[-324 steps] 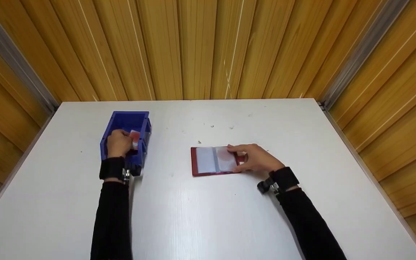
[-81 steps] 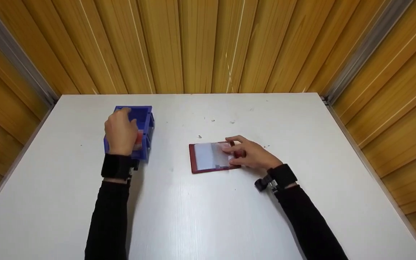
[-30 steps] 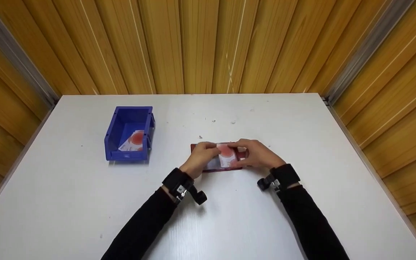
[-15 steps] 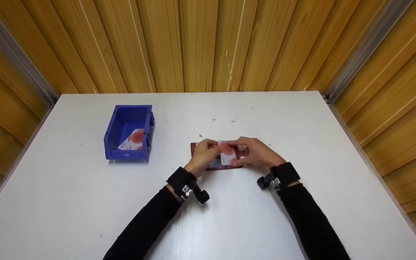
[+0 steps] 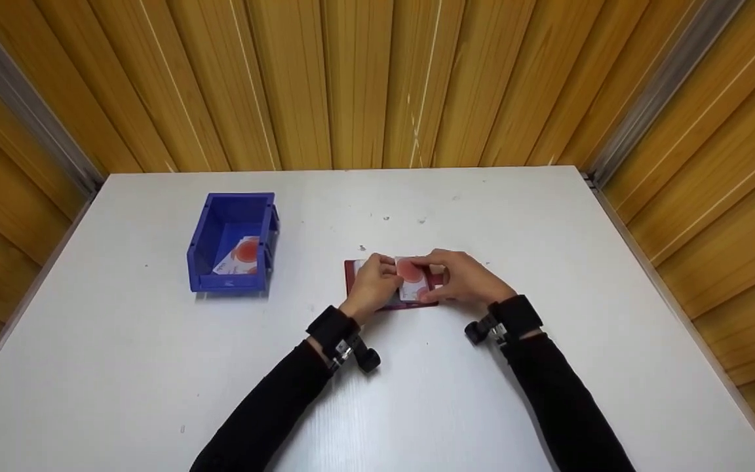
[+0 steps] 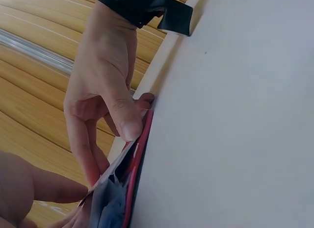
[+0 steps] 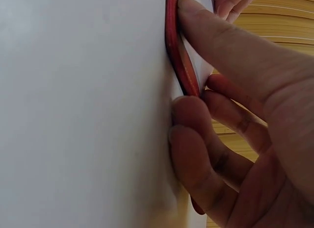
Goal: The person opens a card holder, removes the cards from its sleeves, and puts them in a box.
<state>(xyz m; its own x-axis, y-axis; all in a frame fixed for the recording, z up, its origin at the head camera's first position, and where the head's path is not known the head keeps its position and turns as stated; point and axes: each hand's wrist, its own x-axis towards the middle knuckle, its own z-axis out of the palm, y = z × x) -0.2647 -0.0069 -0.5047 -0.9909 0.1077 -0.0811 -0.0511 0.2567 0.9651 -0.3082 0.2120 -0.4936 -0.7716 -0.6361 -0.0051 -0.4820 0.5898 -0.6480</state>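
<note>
A small red card holder point(image 5: 350, 278) lies open on the white table, its clear sleeves partly covered by both hands. Over its right-hand page is a white card with red circles point(image 5: 411, 286); how far it sits inside a sleeve I cannot tell. My left hand point(image 5: 372, 283) pinches the card at its left edge, and its fingers also show at the lower left of the left wrist view. At the holder's right edge, my right hand point(image 5: 466, 278) grips the cover. The right wrist view shows its thumb point(image 7: 216, 34) on the red edge and curled fingers lower down.
To the left stands a blue plastic bin point(image 5: 230, 283) with several similar red-and-white cards point(image 5: 241, 255) in it. The white table point(image 5: 377, 406) meets wood-patterned panels point(image 5: 358, 85) at the back and sides. Small marks dot its surface.
My left hand was in the blue bin earlier, then came right to the holder with a card. Over the last second it shifted slightly right. The right hand stays at the holder's right edge.
</note>
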